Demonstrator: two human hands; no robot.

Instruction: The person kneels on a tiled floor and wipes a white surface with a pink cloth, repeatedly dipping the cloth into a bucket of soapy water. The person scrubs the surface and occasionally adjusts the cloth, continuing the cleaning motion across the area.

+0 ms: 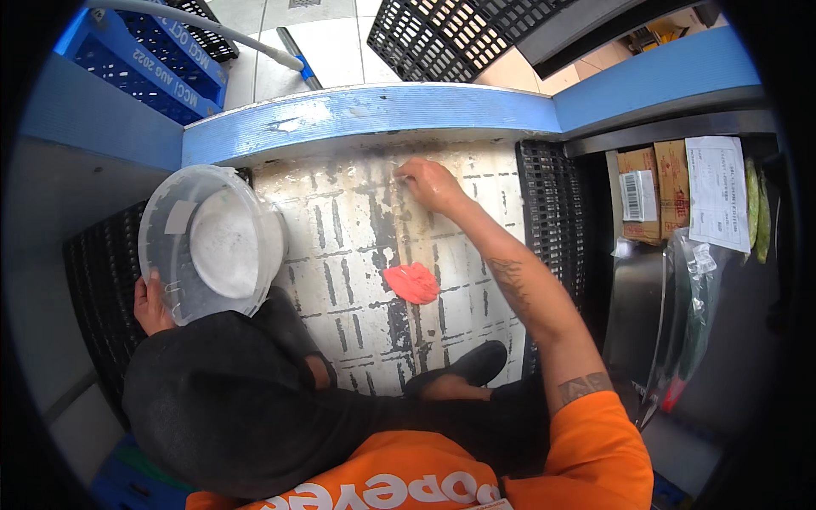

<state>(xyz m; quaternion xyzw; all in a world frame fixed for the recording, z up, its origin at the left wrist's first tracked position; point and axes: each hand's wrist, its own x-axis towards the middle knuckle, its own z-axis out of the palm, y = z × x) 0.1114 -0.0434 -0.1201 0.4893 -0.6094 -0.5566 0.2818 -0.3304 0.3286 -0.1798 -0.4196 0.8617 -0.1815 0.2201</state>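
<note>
My left hand (152, 305) grips the rim of a clear plastic tub (185, 248) at the left; the tub is tilted, with whitish, cloudy matter seen at its round bottom. My right hand (428, 183) is low over the worn, stained floor (357, 255), close to the blue sill, its fingers bent together. Whether a small thing is pinched between those fingertips cannot be told. A crumpled pink-red cloth (412, 283) lies on the floor between my right hand and my feet, touched by neither hand.
A blue ribbed sill (376, 108) runs across the front. Black plastic crates stand at both sides and beyond the sill (440, 38). Blue crates (159, 70) and a pole (298, 57) are outside. Boxes (671, 185) and a bagged green item (695, 312) sit at the right.
</note>
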